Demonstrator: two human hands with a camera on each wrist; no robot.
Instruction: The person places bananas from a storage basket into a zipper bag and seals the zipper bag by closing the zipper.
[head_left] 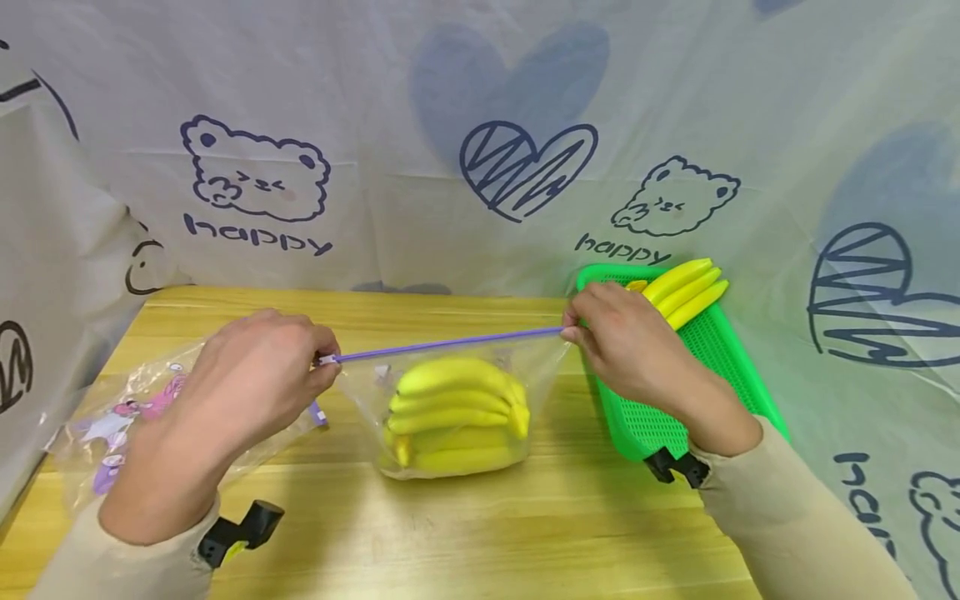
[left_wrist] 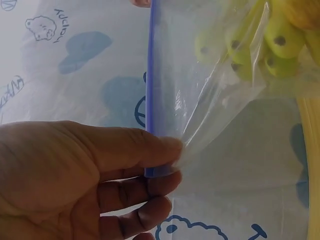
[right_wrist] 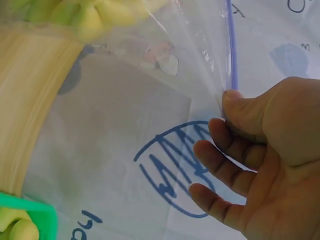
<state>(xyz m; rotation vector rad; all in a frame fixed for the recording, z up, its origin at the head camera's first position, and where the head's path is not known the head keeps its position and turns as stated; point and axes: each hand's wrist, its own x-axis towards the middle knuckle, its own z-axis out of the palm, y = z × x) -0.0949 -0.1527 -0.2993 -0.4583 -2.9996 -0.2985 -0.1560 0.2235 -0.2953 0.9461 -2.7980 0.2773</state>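
A clear zip bag [head_left: 360, 392] with a purple zip strip [head_left: 450, 342] hangs stretched between my two hands. Inside it lie several yellow bananas [head_left: 457, 408]. My left hand [head_left: 258, 383] pinches the strip's left corner between thumb and fingers, beside a small pale slider. At the other end, my right hand [head_left: 630, 342] pinches the right corner, its remaining fingers loosely bent in the right wrist view. The strip looks taut and straight, slightly higher on the right. Whether the bag's underside touches the table, I cannot tell.
A green basket [head_left: 727, 367] stands at the right, holding more bananas [head_left: 686, 292] at its far end. Under my left forearm lies another clear bag [head_left: 75, 433] with pink and purple cartoon prints. Patterned cloth [head_left: 405, 167] hangs behind the wooden table [head_left: 480, 542].
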